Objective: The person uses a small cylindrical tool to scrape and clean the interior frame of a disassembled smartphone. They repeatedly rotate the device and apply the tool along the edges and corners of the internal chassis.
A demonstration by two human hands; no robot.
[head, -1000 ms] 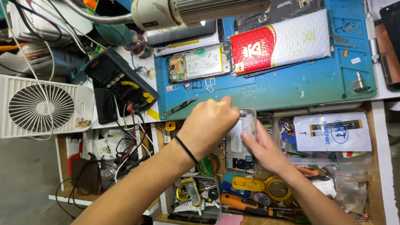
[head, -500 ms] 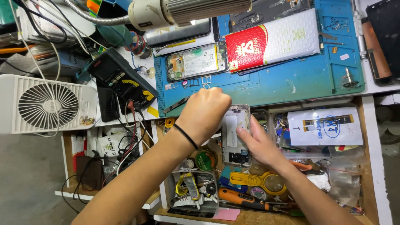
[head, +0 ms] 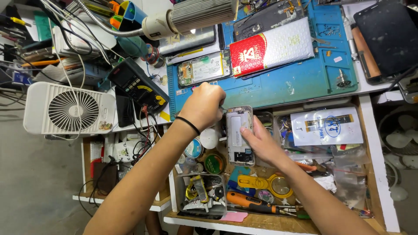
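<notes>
Holding the opened silver phone chassis (head: 240,135) over the cluttered wooden drawer (head: 278,219), your right hand (head: 261,141) grips its right edge. Your left hand (head: 203,105) is fisted at its far-left corner — any tool is hidden. Internals exposed, back cover off — work looks midway, reassembly pending.

My bench is brightly and evenly lit, mostly from the ribbed grey lamp head on its flexible metal neck (head: 198,15) above the blue rubber work mat (head: 300,80). Shadows under my forearms are soft and short. The glossy red-and-white padded envelope (head: 272,47) shows mild glare. Straight edges bow near the borders from the wide lens. Focus is sharp throughout; the grey floor at lower left sits dimmer.
</notes>
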